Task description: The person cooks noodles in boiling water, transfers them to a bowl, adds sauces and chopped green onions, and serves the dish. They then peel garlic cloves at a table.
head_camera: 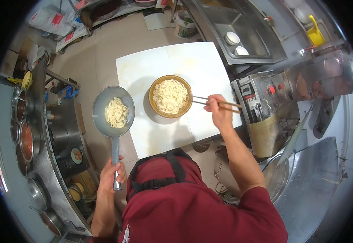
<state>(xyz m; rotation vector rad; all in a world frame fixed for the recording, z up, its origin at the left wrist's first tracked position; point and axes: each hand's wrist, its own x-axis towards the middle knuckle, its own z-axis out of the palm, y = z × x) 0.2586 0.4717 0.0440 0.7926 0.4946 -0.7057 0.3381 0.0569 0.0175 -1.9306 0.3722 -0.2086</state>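
Note:
My left hand (112, 174) grips the handle of a grey metal ladle (99, 106), held left of the table. A small heap of pale noodles (116, 113) lies in its bowl. On the white tabletop stands a yellow-brown bowl (152, 104) heaped with noodles (170, 96). To its right, my right hand (220, 112) holds a pair of chopsticks (229, 106). Their metal-looking tips reach the bowl's right rim; whether they touch it I cannot tell.
The white table (200, 66) stands before me. On my left runs a steel counter (39, 127) with several metal pots, one of red sauce (27, 142). A steel sink (225, 24) with white bowls (233, 38) is at the back right. Kitchen machinery (264, 106) flanks the table's right.

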